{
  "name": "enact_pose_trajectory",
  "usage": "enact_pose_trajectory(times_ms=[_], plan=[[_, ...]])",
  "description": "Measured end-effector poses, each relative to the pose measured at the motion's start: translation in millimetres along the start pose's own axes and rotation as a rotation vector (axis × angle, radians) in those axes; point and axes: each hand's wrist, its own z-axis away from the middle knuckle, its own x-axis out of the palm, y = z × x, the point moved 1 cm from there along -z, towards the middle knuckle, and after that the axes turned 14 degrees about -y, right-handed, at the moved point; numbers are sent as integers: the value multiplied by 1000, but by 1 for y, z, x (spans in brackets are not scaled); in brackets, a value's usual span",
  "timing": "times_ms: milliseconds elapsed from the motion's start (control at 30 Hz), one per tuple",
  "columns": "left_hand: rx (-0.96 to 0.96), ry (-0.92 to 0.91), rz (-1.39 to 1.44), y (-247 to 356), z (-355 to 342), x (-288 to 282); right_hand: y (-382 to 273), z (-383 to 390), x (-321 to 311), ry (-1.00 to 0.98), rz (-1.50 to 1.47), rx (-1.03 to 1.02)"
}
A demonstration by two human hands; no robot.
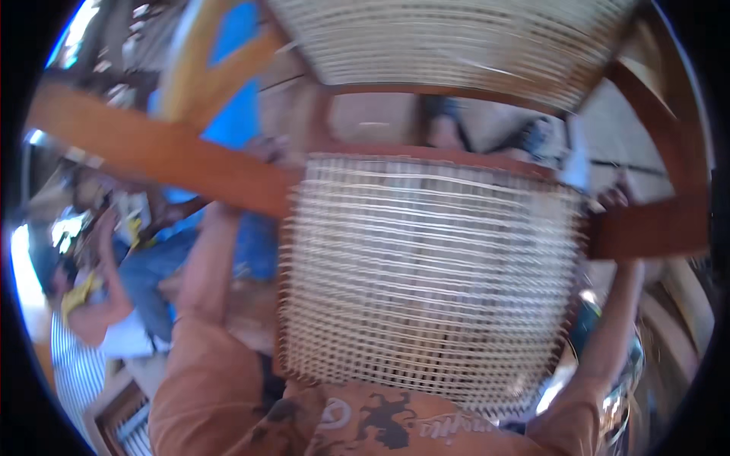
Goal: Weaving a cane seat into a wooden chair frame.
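- Chair: lower woven panel [433, 273] is filling the middle of the view, right in front of the person's torso; upper woven panel [464, 42] is slanting beyond it, at the top edge.
- Left bar [167, 156] is sticking out to the left of the lower panel, right bar [650, 228] to the right; both brown wood.
- Left hand [222, 211]: reaching up to the left bar, mostly going out of sight behind it; cannot tell if it is gripping or spread.
- Right hand [614, 194]: showing blurred above the right bar, forearm passing below; cannot tell how tightly the fingers are closing.
- Shirt [365, 418]: orange-brown, dark print, showing below the lower panel.
- Yellowish wood [201, 83] is standing beyond the left bar, in front of a blue surface [239, 99].
- Co-worker [103, 311] is sitting at left, wearing blue trousers.
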Motion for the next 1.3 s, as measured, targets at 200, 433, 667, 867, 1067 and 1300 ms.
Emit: enact_pose_trajectory(times_ms=[200, 433, 667, 867, 1067, 1300], plan=[[-868, -6, 1064, -2, -3, 11, 27, 9, -64, 320, -146, -95], [-996, -266, 965, 6, -22, -9, 31, 17, -148, 556, -92, 42], [-733, 115, 1113, 30, 12, -13, 45, 13, -181, 570, 30, 107], [-690, 93, 1208, 17, 14, -16, 38, 11, -181, 569, 114, 131], [-628, 173, 1332, 4, 24, 4, 33, 4, -177, 566, 223, 186], [-553, 295, 1451, 3, 45, 19, 21, 2, -156, 561, 325, 279]])
